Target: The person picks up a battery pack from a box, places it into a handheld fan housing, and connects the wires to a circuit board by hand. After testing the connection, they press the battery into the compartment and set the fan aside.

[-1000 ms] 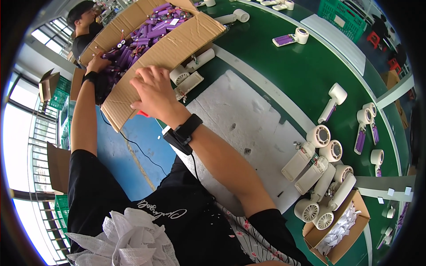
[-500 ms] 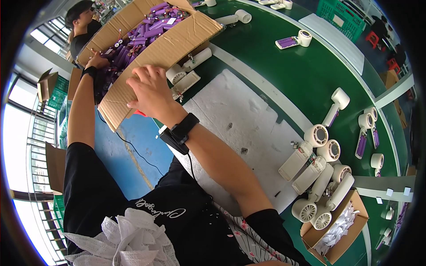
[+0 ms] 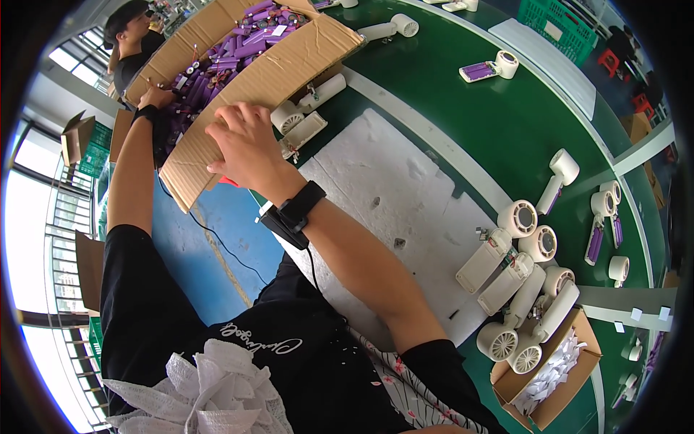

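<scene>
Fingers of the right hand [image 3: 249, 148] bend over a carton [image 3: 289, 71] by the left edge of the bench [image 3: 434, 83]; the left hand [image 3: 154, 98] is among its purple cells [image 3: 249, 48]; neither's grip can be told. White slips [image 3: 553, 372] fill a box [image 3: 571, 385].

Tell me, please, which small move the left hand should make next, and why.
Perhaps lift one purple battery pack with the left hand, since it reaches into the cardboard box at the packs, while the right hand rests on the box's near wall.
</scene>
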The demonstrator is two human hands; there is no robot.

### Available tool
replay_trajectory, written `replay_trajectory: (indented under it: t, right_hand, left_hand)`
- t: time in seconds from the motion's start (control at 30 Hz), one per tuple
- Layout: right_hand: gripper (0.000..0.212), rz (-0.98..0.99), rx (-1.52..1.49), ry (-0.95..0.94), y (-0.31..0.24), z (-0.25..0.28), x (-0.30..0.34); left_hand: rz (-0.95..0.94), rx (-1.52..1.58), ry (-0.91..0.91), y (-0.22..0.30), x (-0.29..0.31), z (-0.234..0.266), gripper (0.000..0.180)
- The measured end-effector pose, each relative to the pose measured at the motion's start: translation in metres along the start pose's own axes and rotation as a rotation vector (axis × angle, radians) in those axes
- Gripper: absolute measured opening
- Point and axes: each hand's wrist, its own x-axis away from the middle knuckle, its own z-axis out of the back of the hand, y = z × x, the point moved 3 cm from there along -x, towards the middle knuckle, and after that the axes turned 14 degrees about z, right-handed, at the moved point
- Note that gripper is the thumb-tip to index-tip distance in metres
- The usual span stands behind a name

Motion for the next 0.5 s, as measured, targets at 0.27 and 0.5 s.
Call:
replay_trajectory:
  t: [0.27,0.5]
  right_hand:
    - [0.051,-0.026,-0.003,-0.014,0.009,0.007,0.005]
    - [0.048,0.057,-0.049,0.062,-0.021,0.004,-0.013]
  left_hand:
    - [-0.258,-0.028,-0.087,0.018,-0.026,-0.017,0.09]
    - [-0.089,0.096,-0.062,-0.056,0.011,0.044,0.09]
